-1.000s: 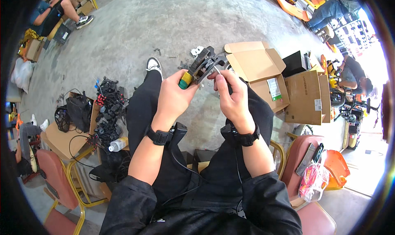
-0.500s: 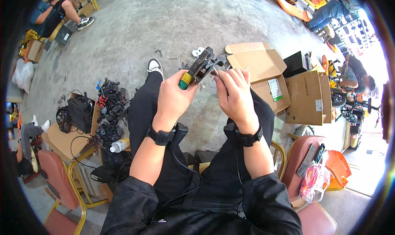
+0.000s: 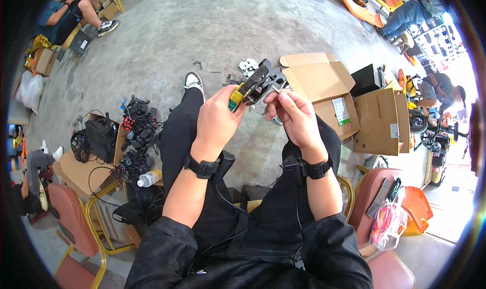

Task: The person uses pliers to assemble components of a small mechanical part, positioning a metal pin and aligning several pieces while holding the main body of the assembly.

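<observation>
My left hand (image 3: 217, 119) is closed round a black part (image 3: 259, 81) that has a ridged edge and a yellow-and-green section by the fingers; it is tilted, raised between my knees. My right hand (image 3: 298, 119) has its fingers curled and the thumb pressed in. It pinches a thin metal rod (image 3: 276, 90) against the right side of the black part. The rod's exact kind is too small to make out, and the fingers hide its far end. Each wrist wears a black strap with a small box attached.
White plastic pieces (image 3: 248, 66) and small dark bits lie on the concrete floor ahead. An open cardboard box (image 3: 318, 81) and a taller carton (image 3: 375, 122) stand at right. Tangled black cables (image 3: 136, 132) and a bottle (image 3: 149, 178) are at left. Chairs flank me; other people sit farther off.
The black part has shifted slightly right and tilted. My right hand has turned, its fingers curling more and the thumb coming on top, still near the part's right side.
</observation>
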Tool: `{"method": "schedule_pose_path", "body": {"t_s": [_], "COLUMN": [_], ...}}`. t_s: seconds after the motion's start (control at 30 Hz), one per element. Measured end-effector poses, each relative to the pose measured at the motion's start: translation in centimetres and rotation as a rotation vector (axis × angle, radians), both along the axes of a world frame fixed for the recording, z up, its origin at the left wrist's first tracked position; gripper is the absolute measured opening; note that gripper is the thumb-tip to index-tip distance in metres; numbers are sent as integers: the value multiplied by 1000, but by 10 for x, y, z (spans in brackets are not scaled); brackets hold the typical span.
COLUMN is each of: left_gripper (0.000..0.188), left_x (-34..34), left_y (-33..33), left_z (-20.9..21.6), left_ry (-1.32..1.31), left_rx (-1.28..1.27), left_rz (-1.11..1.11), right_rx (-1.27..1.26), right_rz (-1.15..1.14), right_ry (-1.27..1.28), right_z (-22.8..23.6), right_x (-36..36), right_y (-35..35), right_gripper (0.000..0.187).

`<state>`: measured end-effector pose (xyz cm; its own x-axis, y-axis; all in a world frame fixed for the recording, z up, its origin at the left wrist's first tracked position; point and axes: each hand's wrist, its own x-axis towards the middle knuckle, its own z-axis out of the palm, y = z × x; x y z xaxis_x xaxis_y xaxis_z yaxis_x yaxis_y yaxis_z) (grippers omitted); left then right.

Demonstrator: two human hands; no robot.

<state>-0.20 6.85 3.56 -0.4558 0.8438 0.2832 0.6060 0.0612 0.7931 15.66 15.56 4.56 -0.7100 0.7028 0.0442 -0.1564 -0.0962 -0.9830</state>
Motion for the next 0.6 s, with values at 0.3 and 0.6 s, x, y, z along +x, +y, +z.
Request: {"method": "schedule_pose_path", "body": {"t_s": [0.3, 0.6], "left_gripper": [21, 24], "left_x": [1, 4], "left_y": [1, 1], "left_z": [-3, -5], "left_ry": [72, 46], "left_rx": [77, 47], "left_rz": [19, -13], "right_rx": [-729, -641], "right_rz": [192, 181], "right_ry": [291, 232], "right_z": [10, 9], "right_x": [9, 1], "right_y": [5, -1], "right_gripper": [33, 32]}}
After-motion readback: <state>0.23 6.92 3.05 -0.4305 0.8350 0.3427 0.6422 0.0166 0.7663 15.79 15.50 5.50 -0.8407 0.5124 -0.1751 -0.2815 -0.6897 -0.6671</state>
